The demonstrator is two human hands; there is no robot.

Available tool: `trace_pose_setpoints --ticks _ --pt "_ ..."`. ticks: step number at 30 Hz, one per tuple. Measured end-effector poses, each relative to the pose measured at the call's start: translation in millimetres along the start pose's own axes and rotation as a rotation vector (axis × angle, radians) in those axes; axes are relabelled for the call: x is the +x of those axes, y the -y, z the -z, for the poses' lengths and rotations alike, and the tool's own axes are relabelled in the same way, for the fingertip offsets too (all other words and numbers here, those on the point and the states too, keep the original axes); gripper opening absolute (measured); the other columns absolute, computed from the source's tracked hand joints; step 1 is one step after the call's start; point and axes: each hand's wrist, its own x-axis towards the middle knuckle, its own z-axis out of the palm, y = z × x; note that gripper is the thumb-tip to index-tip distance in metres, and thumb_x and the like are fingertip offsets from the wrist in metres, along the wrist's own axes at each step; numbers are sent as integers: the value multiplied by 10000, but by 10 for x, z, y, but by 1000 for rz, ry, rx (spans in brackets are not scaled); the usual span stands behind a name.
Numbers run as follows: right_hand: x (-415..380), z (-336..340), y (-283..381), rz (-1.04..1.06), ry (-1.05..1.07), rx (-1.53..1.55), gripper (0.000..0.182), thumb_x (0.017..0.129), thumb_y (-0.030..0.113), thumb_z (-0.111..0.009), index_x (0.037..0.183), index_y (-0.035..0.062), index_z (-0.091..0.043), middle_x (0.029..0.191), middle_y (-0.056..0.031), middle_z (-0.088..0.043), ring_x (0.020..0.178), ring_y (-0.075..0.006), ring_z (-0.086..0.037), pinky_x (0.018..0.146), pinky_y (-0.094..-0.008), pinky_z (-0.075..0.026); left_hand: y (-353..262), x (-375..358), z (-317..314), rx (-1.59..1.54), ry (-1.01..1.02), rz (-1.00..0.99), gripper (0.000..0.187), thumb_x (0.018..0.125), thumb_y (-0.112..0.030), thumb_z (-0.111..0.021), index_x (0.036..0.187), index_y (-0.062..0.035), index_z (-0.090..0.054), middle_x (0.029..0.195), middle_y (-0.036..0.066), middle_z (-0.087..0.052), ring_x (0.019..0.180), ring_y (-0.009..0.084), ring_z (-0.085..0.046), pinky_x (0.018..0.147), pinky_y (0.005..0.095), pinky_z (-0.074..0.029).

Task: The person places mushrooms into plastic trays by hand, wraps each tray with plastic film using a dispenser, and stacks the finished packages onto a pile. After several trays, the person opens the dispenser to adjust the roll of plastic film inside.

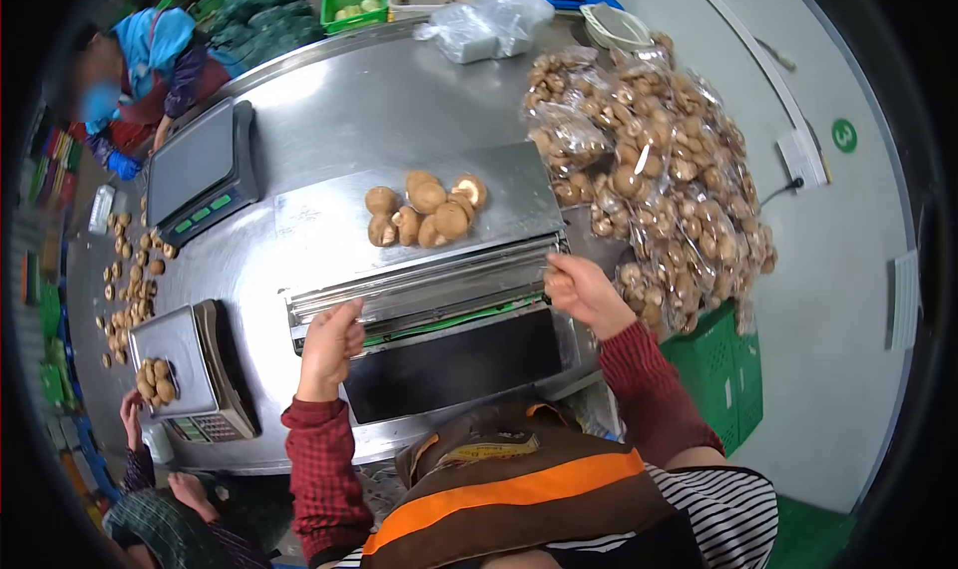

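A small pile of brown mushrooms (427,210) lies on a raised metal plate (329,210) of the wrapping machine. Clear film (439,291) spans the slot along the machine's front, above a black panel (454,369). My left hand (334,341) is closed at the left end of the film, thumb against the curled fingers. At the right end of the slot, my right hand (582,287) pinches with fingers curled. Whatever thin edge either hand holds is too small to make out.
Bagged mushrooms (659,160) are heaped at the right, above a green crate (714,379). Two scales (195,170) and loose mushrooms (130,289) stand left. Plastic bags (489,20) lie at the back. One person in blue (155,50) and another person (165,519) are at the left.
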Motion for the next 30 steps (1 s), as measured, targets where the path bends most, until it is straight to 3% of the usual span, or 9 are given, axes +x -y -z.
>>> trace_pose_setpoints --ticks 2,6,8,12,14,17,21,23,30 --pt "-174 -240 75 -153 2 39 304 994 243 -440 707 149 -406 567 71 -297 463 -21 -267 371 -165 -179 -146 -223 -63 -265 98 192 310 967 -222 -540 697 -155 -404 527 -82 -288 438 42 -258 401 201 -183" --pt "-148 -514 814 219 519 140 305 1013 238 -361 734 129 -419 603 43 -326 483 -76 -297 409 -203 -275 -759 -494 -209 -428 296 -398 327 1010 -181 -428 685 -148 -422 558 -53 -325 475 64 -301 426 225 -279" --pt "74 -936 1147 465 589 132 302 1020 240 -358 837 65 -523 733 -53 -550 630 -132 -510 552 -219 -427 -1085 -236 -231 -548 296 -744 304 1014 -189 -405 782 -89 -575 679 26 -564 635 131 -539 624 271 -458" --pt "1267 -1139 1308 602 254 -230 408 1047 225 -332 1208 -82 -546 1178 -234 -634 1093 -268 -629 887 -323 -528 -1237 938 -357 446 -131 -1038 416 1025 -226 -373 1207 66 -606 1216 225 -640 1144 307 -614 1031 372 -429" --pt "1598 -942 1080 465 183 -361 394 1049 221 -342 1200 -76 -551 1169 -212 -640 1084 -257 -632 898 -324 -525 -1034 1200 -317 968 -313 -645 438 1018 -273 -383 1201 54 -610 1280 263 -584 1221 344 -553 1084 394 -378" --pt "1610 -836 946 266 113 -535 367 1049 217 -368 1193 -63 -556 1164 -181 -642 1076 -243 -637 901 -326 -525 -689 1275 -144 1356 -10 -927 642 913 -430 -589 1344 33 -484 1456 285 -387 1414 378 -290 1155 464 -246" --pt "1478 -966 929 248 74 -696 398 1028 287 -459 1165 -71 -567 1054 -127 -652 938 -164 -639 806 -273 -527 -697 947 -307 1389 39 -1013 1118 557 -484 -896 1395 22 -358 1347 297 -475 1334 369 -409 1109 463 -334" --pt "1567 -957 1054 155 117 -835 445 1010 376 -500 1131 -41 -597 865 -44 -612 651 -75 -537 526 -217 -444 -753 873 -378 1333 52 -893 1065 561 -427 -910 1367 21 -376 1300 281 -515 1259 363 -482 1059 441 -392" --pt "1286 -1037 1300 -174 18 -1573 691 919 651 -493 906 -11 -690 687 -1 -538 584 -104 -463 520 -287 -382 -741 804 -349 1102 78 -678 847 597 -314 -918 1239 36 -491 1134 222 -609 1032 325 -631 889 380 -502"
